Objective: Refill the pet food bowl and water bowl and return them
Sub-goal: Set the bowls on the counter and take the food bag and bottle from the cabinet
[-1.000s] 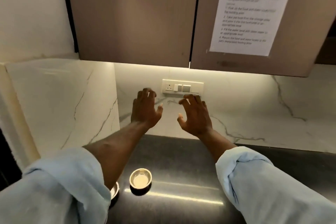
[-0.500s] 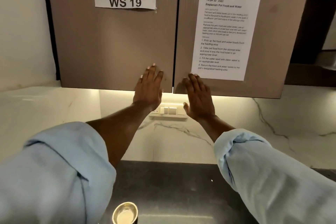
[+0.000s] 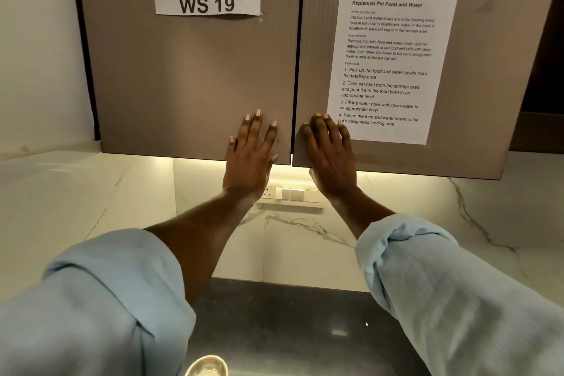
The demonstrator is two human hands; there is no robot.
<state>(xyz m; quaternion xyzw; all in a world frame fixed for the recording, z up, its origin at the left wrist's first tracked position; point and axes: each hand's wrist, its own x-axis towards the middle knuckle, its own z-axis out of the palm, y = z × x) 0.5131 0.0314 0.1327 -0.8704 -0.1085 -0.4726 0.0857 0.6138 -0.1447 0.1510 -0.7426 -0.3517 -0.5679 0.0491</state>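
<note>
My left hand (image 3: 250,156) lies flat with straight fingers against the lower corner of the left cabinet door (image 3: 183,70). My right hand (image 3: 331,159) lies flat the same way on the lower corner of the right cabinet door (image 3: 488,70), just left of the taped task sheet (image 3: 390,58). Both doors are closed. A small steel bowl (image 3: 207,366) stands on the dark counter (image 3: 290,330) at the bottom edge of the view, half cut off. A second bowl and any pet food are out of sight.
A "WS 19" label (image 3: 207,0) is taped to the left door. Under the cabinet a lit marble backsplash (image 3: 427,223) carries a switch plate (image 3: 290,195). A marble side wall (image 3: 76,207) closes in the left.
Both hands rose from in front of the switch plate to the cabinet doors and flattened against them. The view tilted up, so the bowl slid to the bottom edge.
</note>
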